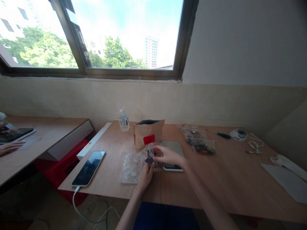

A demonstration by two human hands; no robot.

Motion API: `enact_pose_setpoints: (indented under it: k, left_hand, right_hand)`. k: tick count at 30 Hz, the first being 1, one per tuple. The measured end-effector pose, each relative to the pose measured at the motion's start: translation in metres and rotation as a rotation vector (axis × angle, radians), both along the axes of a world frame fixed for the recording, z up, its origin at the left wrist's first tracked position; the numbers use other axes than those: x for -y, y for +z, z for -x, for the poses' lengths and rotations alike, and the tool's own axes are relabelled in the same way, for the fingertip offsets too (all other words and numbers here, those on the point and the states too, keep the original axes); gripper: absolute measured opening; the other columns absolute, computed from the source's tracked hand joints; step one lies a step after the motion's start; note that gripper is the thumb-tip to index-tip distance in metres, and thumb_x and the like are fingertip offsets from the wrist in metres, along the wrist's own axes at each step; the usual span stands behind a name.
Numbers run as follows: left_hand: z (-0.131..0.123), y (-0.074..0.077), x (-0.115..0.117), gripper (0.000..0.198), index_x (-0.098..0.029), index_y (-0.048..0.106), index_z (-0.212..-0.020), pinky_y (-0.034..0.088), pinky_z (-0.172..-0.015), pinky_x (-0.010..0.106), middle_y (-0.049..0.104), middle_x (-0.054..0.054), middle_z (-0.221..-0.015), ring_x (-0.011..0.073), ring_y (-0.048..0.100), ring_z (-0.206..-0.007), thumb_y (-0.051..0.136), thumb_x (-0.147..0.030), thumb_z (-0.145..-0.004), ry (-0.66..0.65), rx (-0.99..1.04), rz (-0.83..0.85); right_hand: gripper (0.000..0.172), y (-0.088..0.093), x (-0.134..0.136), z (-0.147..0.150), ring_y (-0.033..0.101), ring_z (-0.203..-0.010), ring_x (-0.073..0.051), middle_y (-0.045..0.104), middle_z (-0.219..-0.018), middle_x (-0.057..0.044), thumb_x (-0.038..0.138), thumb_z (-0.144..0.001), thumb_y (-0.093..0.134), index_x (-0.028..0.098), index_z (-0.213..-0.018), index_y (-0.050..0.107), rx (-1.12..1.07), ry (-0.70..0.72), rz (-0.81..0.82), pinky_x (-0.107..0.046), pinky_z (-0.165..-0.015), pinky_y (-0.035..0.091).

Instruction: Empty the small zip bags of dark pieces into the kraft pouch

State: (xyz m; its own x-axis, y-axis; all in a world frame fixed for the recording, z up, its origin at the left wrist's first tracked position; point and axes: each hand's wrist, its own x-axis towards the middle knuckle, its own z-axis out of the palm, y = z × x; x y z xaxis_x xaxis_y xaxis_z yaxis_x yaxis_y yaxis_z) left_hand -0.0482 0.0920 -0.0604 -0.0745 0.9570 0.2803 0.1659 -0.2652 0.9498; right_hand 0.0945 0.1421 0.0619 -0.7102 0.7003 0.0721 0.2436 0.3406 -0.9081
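Note:
A small clear plastic bag [149, 156] with dark pieces inside is held between my two hands. My left hand [148, 171] grips its lower side, fingers closed. At its upper edge, my right hand [165, 155] pinches the plastic. Just left lies a larger clear bag [131, 167] full of whitish pieces. Behind my hands a brown paper pouch [148, 134] with a red label stands upright, its top gaping. Partly covered by my right hand and forearm is a flat scale-like device [174, 148] with a pale top.
A phone [89, 169] with a plugged-in cable lies at the left edge; a water bottle [124, 120] stands behind. Rightward are bags of dark parts [201, 145], a green-handled screwdriver [223, 135], a dome camera [238, 134] and a white sheet [285, 182]. Another person's hand [11, 147] rests on the neighbouring table.

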Motion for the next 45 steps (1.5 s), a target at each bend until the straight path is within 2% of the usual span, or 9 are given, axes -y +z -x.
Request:
enact_pose_setpoints:
  k: [5, 10, 15, 19, 23, 28, 34, 39, 45]
  left_hand:
    - [0.000, 0.003, 0.000, 0.037, -0.017, 0.059, -0.111, 0.037, -0.099, 0.041, 0.064, 0.011, -0.114, 0.0247, 0.054, -0.112, 0.046, -0.040, -0.085, -0.061, 0.012, 0.033]
    - [-0.001, 0.005, 0.000, 0.037, -0.018, 0.060, -0.109, 0.038, -0.100, 0.041, 0.063, 0.011, -0.115, 0.0247, 0.055, -0.112, 0.048, -0.042, -0.084, -0.039, 0.058, 0.052]
    - [0.001, 0.005, 0.002, 0.039, -0.016, 0.062, -0.104, 0.047, -0.086, 0.039, 0.065, 0.012, -0.110, 0.0259, 0.059, -0.102, 0.050, -0.047, -0.083, -0.102, 0.154, 0.149]
    - [0.002, 0.010, 0.003, 0.039, -0.017, 0.063, -0.104, 0.048, -0.083, 0.037, 0.066, 0.009, -0.108, 0.0236, 0.061, -0.095, 0.048, -0.047, -0.084, -0.159, 0.192, 0.141]
    - [0.003, 0.015, 0.004, 0.045, -0.016, 0.067, -0.097, 0.048, -0.081, 0.037, 0.069, 0.008, -0.091, 0.0224, 0.061, -0.085, 0.046, -0.054, -0.083, -0.106, 0.180, 0.128]
    - [0.003, 0.011, 0.004, 0.051, -0.016, 0.068, -0.095, 0.048, -0.080, 0.035, 0.069, 0.007, -0.087, 0.0218, 0.060, -0.084, 0.045, -0.059, -0.080, -0.056, 0.194, 0.145]
    - [0.004, 0.004, 0.001, 0.054, -0.015, 0.068, -0.096, 0.049, -0.080, 0.036, 0.069, 0.009, -0.090, 0.0230, 0.060, -0.085, 0.044, -0.061, -0.080, -0.064, 0.203, 0.153]
    - [0.004, 0.006, 0.000, 0.049, -0.019, 0.065, -0.108, 0.043, -0.093, 0.039, 0.066, 0.008, -0.109, 0.0243, 0.059, -0.100, 0.044, -0.056, -0.083, -0.085, 0.205, 0.125]
    - [0.006, -0.003, -0.002, 0.052, -0.019, 0.062, -0.115, 0.037, -0.101, 0.042, 0.061, 0.009, -0.121, 0.0256, 0.053, -0.114, 0.044, -0.056, -0.083, -0.046, 0.238, 0.160]
  right_hand:
    - [0.042, -0.013, -0.011, 0.003, 0.060, -0.090, -0.018, 0.064, -0.103, -0.004, 0.023, -0.067, 0.069, 0.017, -0.108, 0.059, 0.007, 0.079, 0.014, -0.030, -0.082, 0.048]
    - [0.047, -0.020, -0.015, 0.004, 0.059, -0.088, -0.018, 0.065, -0.096, -0.002, 0.024, -0.061, 0.075, 0.018, -0.105, 0.060, -0.001, 0.037, -0.009, -0.030, -0.081, 0.047]
    - [0.039, -0.021, -0.015, 0.000, 0.058, -0.093, -0.020, 0.064, -0.100, -0.004, 0.031, -0.067, 0.071, 0.017, -0.102, 0.060, -0.065, 0.008, 0.003, -0.033, -0.085, 0.046]
    - [0.044, -0.025, -0.014, -0.004, 0.056, -0.102, -0.022, 0.061, -0.111, -0.008, 0.035, -0.070, 0.069, 0.016, -0.108, 0.056, -0.122, -0.048, 0.051, -0.038, -0.093, 0.042]
    - [0.049, -0.028, -0.011, -0.006, 0.057, -0.102, -0.022, 0.060, -0.113, -0.010, 0.041, -0.070, 0.068, 0.016, -0.110, 0.054, -0.177, -0.093, 0.170, -0.038, -0.091, 0.044]
    - [0.051, -0.028, -0.006, -0.007, 0.057, -0.103, -0.021, 0.060, -0.113, -0.009, 0.045, -0.072, 0.067, 0.016, -0.111, 0.054, -0.229, -0.124, 0.241, -0.037, -0.091, 0.044]
    - [0.053, -0.042, -0.005, -0.008, 0.052, -0.111, -0.023, 0.059, -0.116, -0.008, 0.049, -0.071, 0.068, 0.020, -0.113, 0.055, -0.310, -0.148, 0.304, -0.037, -0.095, 0.042]
    - [0.047, -0.048, -0.001, -0.010, 0.052, -0.112, -0.023, 0.061, -0.113, -0.007, 0.049, -0.074, 0.064, 0.022, -0.111, 0.056, -0.357, -0.206, 0.309, -0.039, -0.097, 0.040]
    - [0.040, -0.042, 0.007, -0.013, 0.058, -0.101, -0.022, 0.063, -0.107, -0.008, 0.042, -0.075, 0.065, 0.018, -0.106, 0.059, -0.282, -0.307, 0.162, -0.037, -0.091, 0.044]
